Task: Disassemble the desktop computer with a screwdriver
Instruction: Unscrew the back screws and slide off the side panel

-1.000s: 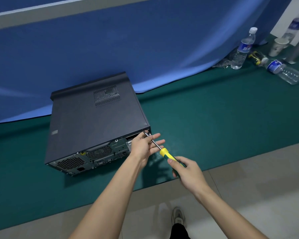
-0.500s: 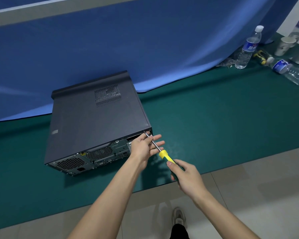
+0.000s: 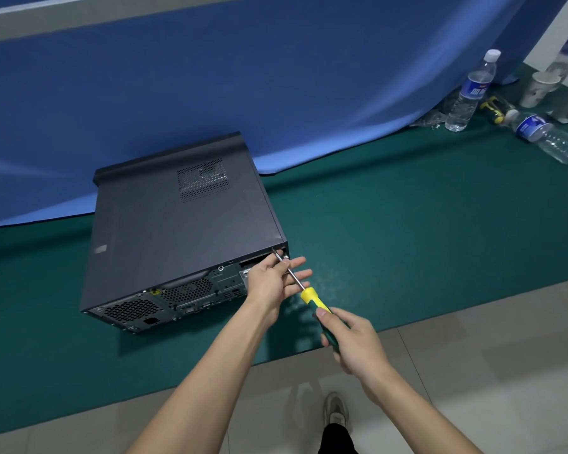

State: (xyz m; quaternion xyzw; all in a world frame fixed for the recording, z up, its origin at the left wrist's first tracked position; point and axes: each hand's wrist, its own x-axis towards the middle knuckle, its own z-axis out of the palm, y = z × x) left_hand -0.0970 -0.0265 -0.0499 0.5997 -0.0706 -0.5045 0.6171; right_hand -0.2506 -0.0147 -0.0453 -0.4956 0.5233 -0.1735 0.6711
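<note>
Desktop computer (image 3: pixel 181 224) lies flat on its side at 9 o'clock of centre on the green bench (image 3: pixel 407 240), rear panel facing the person. Dark grey side cover up, mesh vent patch near its far edge, small pale sticker near the left edge. Rear shows two perforated fan grilles, a port cluster and a yellow tag by the upper grille.

Screwdriver (image 3: pixel 304 291): yellow-and-green handle, bare steel shaft, tip set at the rear panel's top right corner. Whether it sits in a screw head, cannot tell. Right hand (image 3: pixel 351 342) has its fingers wrapped round the handle. Left hand (image 3: pixel 273 283) pinches the shaft near the tip with thumb and forefinger, other fingers spread straight toward 3 o'clock.

Blue cloth (image 3: pixel 276 86) hangs behind the case from 9 to 1 o'clock, hem draped onto the bench just past the case's far edge. At 2 o'clock, well apart from the case: upright water bottle (image 3: pixel 471 90), lying water bottle (image 3: pixel 546 137), paper cup (image 3: pixel 540 88), a small yellow-black item (image 3: pixel 495 108) between them, too small to identify.

Bench front edge runs diagonally from 7 to 3 o'clock; tiled floor (image 3: pixel 473 371) below it, one shoe (image 3: pixel 335 411) at 6 o'clock. Bare green surface from the case's right side across to 3 o'clock. Case's left rear corner is near the bench's front edge.
</note>
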